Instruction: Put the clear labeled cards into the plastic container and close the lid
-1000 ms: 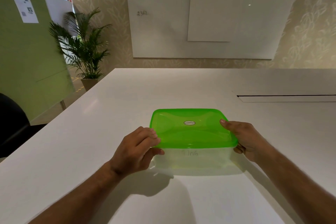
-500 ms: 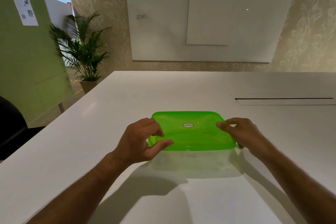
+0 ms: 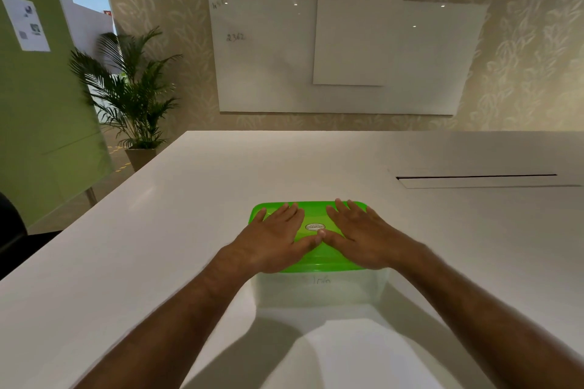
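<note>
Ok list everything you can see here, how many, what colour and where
lid: one, bright green, on the container, under both hands
plastic container: one, clear, near middle of the table; contents cannot be made out
table: one, white, fills the foreground
slot: one, dark, in the table top at far right
whiteboard: one, white, on the far wall
panel: one, white, overlapping the whiteboard
potted plant: one, green, far left by the wall
paper sheet: one, white, on the green wall
left hand: flat on the lid
right hand: flat on the lid
</note>
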The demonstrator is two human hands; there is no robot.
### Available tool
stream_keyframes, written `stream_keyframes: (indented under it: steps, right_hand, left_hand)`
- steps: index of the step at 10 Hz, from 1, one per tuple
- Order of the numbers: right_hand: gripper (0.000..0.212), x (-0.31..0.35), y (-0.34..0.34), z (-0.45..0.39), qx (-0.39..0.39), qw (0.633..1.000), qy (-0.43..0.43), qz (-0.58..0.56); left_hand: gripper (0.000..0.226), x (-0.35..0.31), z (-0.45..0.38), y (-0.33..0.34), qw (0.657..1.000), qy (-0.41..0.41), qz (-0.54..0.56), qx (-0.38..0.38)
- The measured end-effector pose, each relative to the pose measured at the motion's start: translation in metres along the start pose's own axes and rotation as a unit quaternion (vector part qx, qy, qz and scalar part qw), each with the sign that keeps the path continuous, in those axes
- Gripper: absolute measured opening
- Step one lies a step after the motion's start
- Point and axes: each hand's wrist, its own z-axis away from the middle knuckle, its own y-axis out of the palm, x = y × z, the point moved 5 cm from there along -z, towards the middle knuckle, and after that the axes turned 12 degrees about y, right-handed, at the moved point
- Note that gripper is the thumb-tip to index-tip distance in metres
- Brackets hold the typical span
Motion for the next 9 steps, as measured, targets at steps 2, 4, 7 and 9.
stream_keyframes:
  steps: [2, 4, 7, 9]
  right_hand:
    - [0.076, 0.002, 0.001, 0.001, 0.006, 1.000, 0.005, 0.028]
    - [0.076, 0.001, 0.002, -0.001, 0.013, 0.999, 0.005, 0.030]
    - [0.076, 0.001, 0.002, 0.001, 0.000, 1.000, 0.008, 0.018]
    - [0.075, 0.001, -0.010, 0.009, -0.085, 0.995, -0.006, -0.058]
  left_hand:
    - [0.081, -0.001, -0.001, 0.001, 1.000, -0.008, -0.007, 0.019]
    - [0.080, -0.001, -0.001, 0.000, 1.000, -0.009, -0.009, 0.023]
    - [0.081, -0.003, 0.004, -0.001, 1.000, -0.007, -0.008, -0.012]
    - [0.084, -0.007, 0.010, -0.014, 0.990, 0.015, 0.048, -0.130]
